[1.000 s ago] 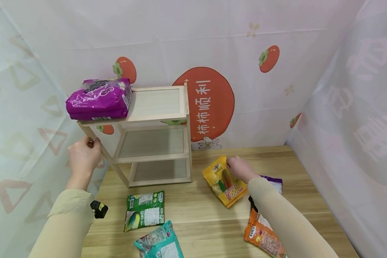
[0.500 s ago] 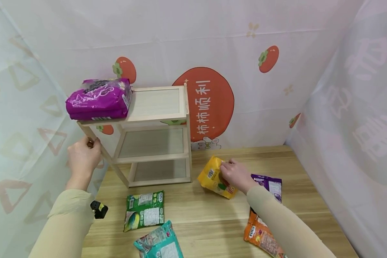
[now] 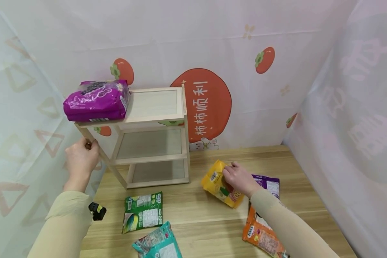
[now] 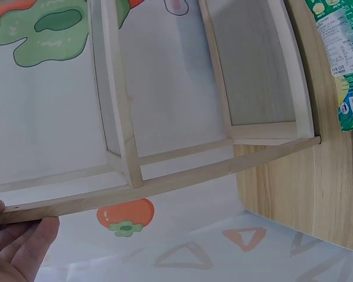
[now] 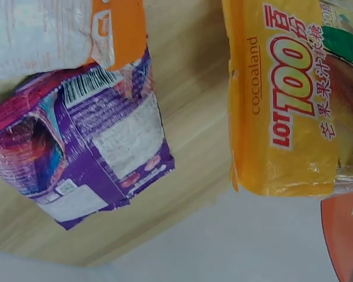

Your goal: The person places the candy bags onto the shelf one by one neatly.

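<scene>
My left hand point(image 3: 81, 157) grips the front left post of a small three-tier wooden shelf point(image 3: 156, 117). In the left wrist view, fingers and thumb point(image 4: 47, 232) lie on either side of that post. A yellow bag of mango gummies point(image 3: 220, 188) is held at its upper right edge by my right hand point(image 3: 240, 179), tilted to the right of the shelf. The right wrist view shows the bag's "LOT 100" print close up, but not the hand. On the shelf's top tier, at the left, lies a plump purple snack bag point(image 3: 96, 102).
On the wooden table point(image 3: 203, 229) lie a green bag point(image 3: 143, 211) and a teal bag point(image 3: 161, 243) in front of the shelf. A dark purple bag point(image 5: 106, 141) and an orange bag point(image 3: 262, 234) lie partly under the right arm. Printed cloth point(image 3: 245, 89) hangs behind and at both sides.
The yellow bag first swung left and tipped, then came back slightly right, its printed front more visible again. My right hand moved with it. My left hand keeps its grip on the post.
</scene>
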### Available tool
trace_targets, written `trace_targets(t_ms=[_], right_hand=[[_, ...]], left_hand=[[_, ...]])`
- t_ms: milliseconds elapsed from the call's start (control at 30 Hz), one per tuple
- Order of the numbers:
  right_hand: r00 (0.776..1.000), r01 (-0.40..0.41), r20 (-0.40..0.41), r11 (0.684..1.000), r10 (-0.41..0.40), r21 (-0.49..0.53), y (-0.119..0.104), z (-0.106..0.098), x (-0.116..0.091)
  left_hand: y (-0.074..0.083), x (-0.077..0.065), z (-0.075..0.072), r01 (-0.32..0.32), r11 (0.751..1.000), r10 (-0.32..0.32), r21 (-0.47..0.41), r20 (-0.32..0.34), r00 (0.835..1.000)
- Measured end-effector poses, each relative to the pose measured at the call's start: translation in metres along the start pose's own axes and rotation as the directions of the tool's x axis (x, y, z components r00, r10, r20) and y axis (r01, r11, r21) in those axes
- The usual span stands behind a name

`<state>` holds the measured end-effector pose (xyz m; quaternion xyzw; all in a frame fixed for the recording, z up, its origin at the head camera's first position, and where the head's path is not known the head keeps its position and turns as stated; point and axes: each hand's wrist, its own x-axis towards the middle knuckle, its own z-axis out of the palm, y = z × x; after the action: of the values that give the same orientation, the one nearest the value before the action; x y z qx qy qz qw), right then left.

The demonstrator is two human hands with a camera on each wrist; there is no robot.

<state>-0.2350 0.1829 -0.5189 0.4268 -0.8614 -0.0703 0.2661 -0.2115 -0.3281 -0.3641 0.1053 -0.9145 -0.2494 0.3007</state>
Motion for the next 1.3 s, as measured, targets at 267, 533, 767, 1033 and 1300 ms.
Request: trace_targets(t_ms=[267, 533, 767, 1033, 1300], right_hand=[[0.963, -0.14, -0.242, 0.987, 0.116, -0.083, 0.008, 0.01, 0.008], [0.974, 0.019, -0.221, 0.99, -0.05, -0.139, -0.016, 0.023, -0.005], [0.958, 0.165, -0.219, 0.98, -0.187, -0.113, -0.027, 0.02, -0.015], [0.952, 0.248, -0.176, 0.968, -0.249, -0.026, -0.026, 0.013, -0.041], [0.949, 0.268, -0.192, 0.961, -0.251, 0.071, -0.021, 0.009, -0.055]], left_hand=[[0.0, 0.0, -0.001, 0.015, 1.0, -0.015, 0.01, 0.014, 1.0], [0.0, 0.0, -0.001, 0.022, 1.0, -0.022, 0.002, 0.02, 1.0], [0.0, -0.001, -0.001, -0.006, 1.0, 0.006, -0.001, -0.001, 1.0], [-0.002, 0.0, 0.0, -0.002, 1.0, 0.002, -0.004, 0.009, 1.0], [-0.003, 0.0, 0.002, 0.0, 1.0, 0.0, 0.002, 0.003, 1.0]])
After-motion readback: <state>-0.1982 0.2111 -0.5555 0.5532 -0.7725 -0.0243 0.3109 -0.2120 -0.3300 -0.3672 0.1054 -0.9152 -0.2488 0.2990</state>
